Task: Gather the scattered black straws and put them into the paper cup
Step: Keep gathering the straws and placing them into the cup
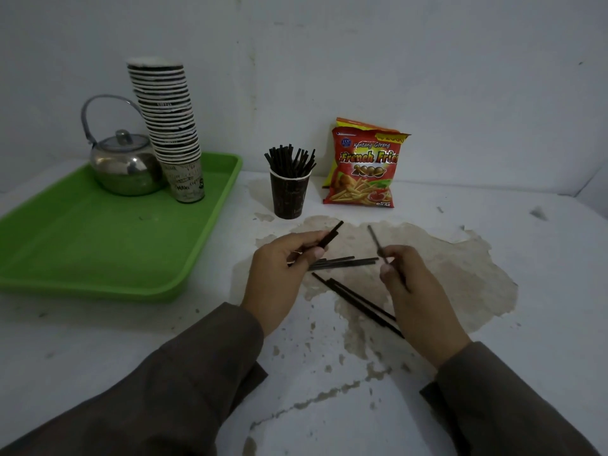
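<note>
Black straws [332,233] (pinched) in both hands [279,268]

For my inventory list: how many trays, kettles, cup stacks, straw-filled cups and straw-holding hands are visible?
Green tray: 1
Kettle: 1
Cup stack: 1
Paper cup with straws: 1
Hands holding straws: 2, left hand and right hand
Total: 6

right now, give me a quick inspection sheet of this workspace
surface: white table, paint flaked off to a bare patch under the hands
job's things: dark paper cup upright, already full of straws; loose black straws lying on the patch
clutter: green tray with kettle and cup stack; snack bag against the wall
grippers: left hand holds a few straws; right hand holds one
cables: nothing seen
surroundings: plain white wall
</note>
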{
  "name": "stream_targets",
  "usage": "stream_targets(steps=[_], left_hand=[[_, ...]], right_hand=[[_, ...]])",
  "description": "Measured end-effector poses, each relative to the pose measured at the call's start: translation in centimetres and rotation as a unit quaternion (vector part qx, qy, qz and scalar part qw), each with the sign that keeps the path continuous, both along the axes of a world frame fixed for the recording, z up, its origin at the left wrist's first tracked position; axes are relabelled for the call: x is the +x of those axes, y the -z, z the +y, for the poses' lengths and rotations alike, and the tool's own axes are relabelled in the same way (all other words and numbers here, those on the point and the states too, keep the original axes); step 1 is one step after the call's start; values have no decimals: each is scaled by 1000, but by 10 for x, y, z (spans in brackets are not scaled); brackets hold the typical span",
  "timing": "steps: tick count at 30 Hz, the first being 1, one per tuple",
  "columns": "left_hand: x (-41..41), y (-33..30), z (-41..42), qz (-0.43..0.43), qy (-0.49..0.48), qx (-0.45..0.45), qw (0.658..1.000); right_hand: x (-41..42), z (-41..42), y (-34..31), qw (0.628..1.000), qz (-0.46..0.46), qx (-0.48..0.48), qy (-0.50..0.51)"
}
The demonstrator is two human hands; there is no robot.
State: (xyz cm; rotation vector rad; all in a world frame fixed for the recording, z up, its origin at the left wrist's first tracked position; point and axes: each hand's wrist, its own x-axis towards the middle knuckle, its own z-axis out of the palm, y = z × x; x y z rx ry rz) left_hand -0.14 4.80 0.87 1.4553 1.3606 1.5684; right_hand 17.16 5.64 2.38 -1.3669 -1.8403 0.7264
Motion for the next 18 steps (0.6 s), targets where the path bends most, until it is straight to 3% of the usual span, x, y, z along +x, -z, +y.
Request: stream_targets(steps=[6,12,15,18], left_hand=[[8,-11,-2,-126,59,-25,990],[13,-11,-1,-208,109,-64,970],[13,-12,0,-237,121,-76,961],[12,-15,-1,-255,132,-95,953]], right_hand=[[4,0,-12,972,204,-116,-16],[0,0,-11,880,399,-251,-65],[0,0,-10,851,450,-257,-80],[-1,0,-8,856,448,-237,-102]])
